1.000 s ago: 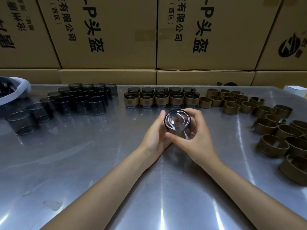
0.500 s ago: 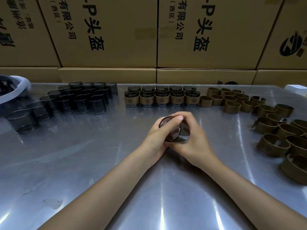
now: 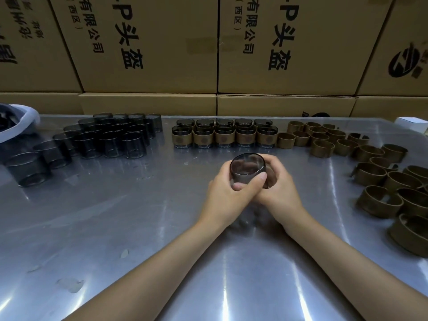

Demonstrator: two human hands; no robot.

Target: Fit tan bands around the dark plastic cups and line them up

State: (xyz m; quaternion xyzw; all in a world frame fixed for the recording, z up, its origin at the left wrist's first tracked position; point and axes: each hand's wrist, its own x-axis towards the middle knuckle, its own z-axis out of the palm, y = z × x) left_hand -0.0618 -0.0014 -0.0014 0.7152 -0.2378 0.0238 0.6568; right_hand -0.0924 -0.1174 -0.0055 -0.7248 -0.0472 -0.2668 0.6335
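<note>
A dark see-through plastic cup [image 3: 247,166] stands mouth-up at the table's middle, held between both hands. My left hand [image 3: 228,195] wraps its near side, thumb across the front. My right hand [image 3: 281,188] curls round its right side, where a bit of tan band [image 3: 268,179] shows between the fingers. Behind, two rows of banded cups [image 3: 224,136] are lined up. Bare dark cups [image 3: 111,140] cluster at back left. Loose tan bands [image 3: 379,172] lie at right.
The work surface is a shiny metal table [image 3: 115,228]. Stacked cardboard boxes [image 3: 148,42] form a wall along its far edge. A bag with more dark cups [image 3: 14,121] sits at far left. A small white box [image 3: 412,122] lies at far right.
The cup was tilted on its side with its mouth towards me; now it is upright, mouth up, with both hands closed lower around it.
</note>
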